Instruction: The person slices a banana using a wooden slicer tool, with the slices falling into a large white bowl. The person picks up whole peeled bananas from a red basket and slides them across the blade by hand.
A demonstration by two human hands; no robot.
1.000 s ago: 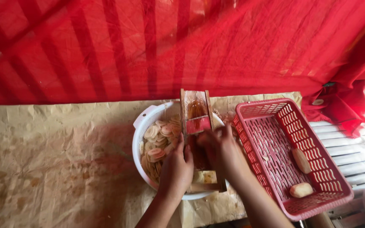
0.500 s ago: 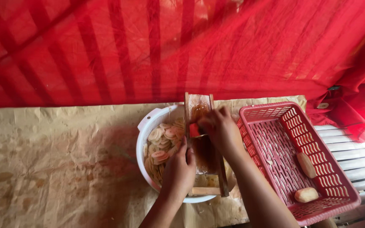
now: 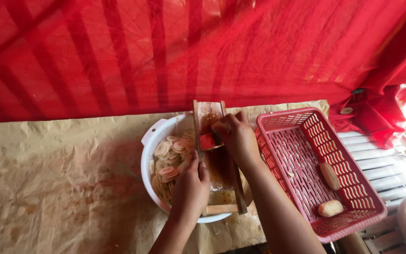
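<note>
A wooden slicer board (image 3: 217,164) lies across a white perforated bowl (image 3: 152,141) that holds several thin pale slices (image 3: 171,155). My left hand (image 3: 190,188) grips the board's near left side and steadies it. At the far end of the board my right hand (image 3: 237,137) presses a pale peeled piece (image 3: 221,126) against the wood, just past the red blade part (image 3: 207,141).
A pink plastic basket (image 3: 278,123) stands to the right of the bowl with two peeled pale pieces (image 3: 330,193) in it. Brown paper (image 3: 57,174) covers the table. A red cloth (image 3: 165,51) hangs behind. White slats (image 3: 377,155) lie at the right.
My right hand has slid along the board from its middle toward the far end. The left hand has stayed on the board. The camera view has shifted slightly.
</note>
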